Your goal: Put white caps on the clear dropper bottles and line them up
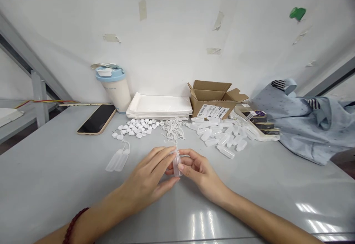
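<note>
Both hands meet at the middle of the grey table point(55, 170) over a small clear plastic bottle point(176, 166). My right hand point(198, 171) grips the bottle body between thumb and fingers. My left hand point(151, 179) pinches at the bottle's top with its fingertips. Beyond the hands lie a heap of white caps point(137, 127), a tangle of thin white plastic pieces point(173, 131) and a pile of empty clear bottles point(222, 134). Two capped bottles point(118, 159) lie side by side to the left.
A phone point(96, 120) lies face up at the back left beside a blue-lidded cup point(114, 87). A stack of white bags point(159, 107) and an open cardboard box point(213, 97) stand against the wall. Blue cloth point(307, 120) covers the right side.
</note>
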`<state>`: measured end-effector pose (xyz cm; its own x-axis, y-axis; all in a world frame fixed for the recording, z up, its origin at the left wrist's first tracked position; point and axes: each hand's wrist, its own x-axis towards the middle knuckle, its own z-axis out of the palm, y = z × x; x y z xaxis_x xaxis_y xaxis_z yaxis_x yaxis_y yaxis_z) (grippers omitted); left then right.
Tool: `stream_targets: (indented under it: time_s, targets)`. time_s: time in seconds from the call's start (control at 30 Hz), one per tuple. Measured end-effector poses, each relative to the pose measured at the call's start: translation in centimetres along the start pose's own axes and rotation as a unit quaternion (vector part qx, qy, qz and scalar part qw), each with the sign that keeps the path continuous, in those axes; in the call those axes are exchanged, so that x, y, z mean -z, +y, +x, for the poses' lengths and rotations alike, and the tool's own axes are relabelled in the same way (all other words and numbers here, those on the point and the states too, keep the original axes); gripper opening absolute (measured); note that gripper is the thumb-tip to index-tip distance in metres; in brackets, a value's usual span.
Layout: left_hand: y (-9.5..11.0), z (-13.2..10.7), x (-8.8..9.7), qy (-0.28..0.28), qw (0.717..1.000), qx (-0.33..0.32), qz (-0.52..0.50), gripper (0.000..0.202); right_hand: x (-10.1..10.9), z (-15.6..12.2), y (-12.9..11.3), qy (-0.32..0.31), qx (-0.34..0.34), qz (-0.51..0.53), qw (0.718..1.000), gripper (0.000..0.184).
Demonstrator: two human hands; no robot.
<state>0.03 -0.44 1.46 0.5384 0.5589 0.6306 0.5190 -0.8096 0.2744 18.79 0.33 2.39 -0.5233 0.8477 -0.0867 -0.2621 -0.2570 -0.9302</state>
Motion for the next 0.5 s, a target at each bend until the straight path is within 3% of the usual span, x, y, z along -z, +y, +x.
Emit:
stream_targets:
  time_s: [0.17, 0.4, 0.5]
  targets:
    - [0.1, 0.4, 0.4, 0.013, 0.999, 0.020, -0.035, 0.041, -0.2, -0.1, 0.2, 0.004, -0.019, -0.019, 1.000, 0.039]
    - [-0.3, 0.3, 1.9, -0.054, 0.998, 0.026, -0.007, 0.043, -0.1, -0.4, 0.1, -0.057, 0.006, -0.139, 0.989, 0.035]
    - [-1.6, -0.2, 3.3, -0.072, 0.996, 0.052, 0.018, 0.042, 0.1, -0.7, 0.7, -0.041, -0.016, -0.201, 0.979, 0.043]
